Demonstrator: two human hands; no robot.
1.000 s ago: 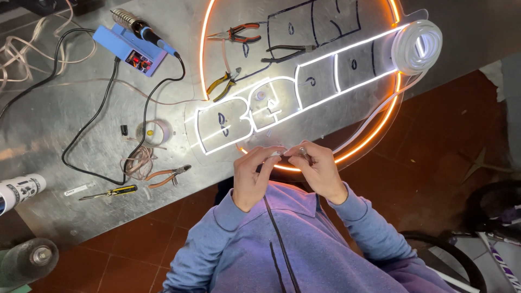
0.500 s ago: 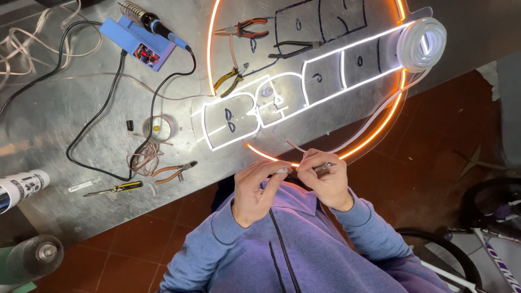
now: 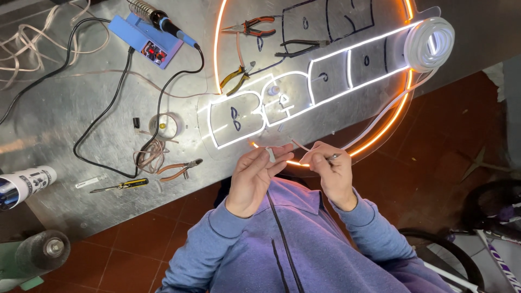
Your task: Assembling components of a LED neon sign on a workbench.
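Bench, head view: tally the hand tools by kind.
Pliers: 4: red-handled pliers, black-handled pliers, yellow-handled pliers, orange-handled pliers
Screwdriver: 1
Soldering iron: 1
Total: 6

The person wore a blue-violet zip-up sweatshirt (image 3: 293, 244) of soft, fleecy cloth, its colour shading from periwinkle on the sleeves to a warmer purple across the chest. A thin dark zipper line ran down the middle of the front, and a flat, turned-down collar lay open at the neck. Both sleeves were long and loose, creased at the elbows, and ended in ribbed cuffs gathered snugly at the wrists. The left hand (image 3: 255, 176) and the right hand (image 3: 332, 171) were bare, without gloves, rings or a watch.
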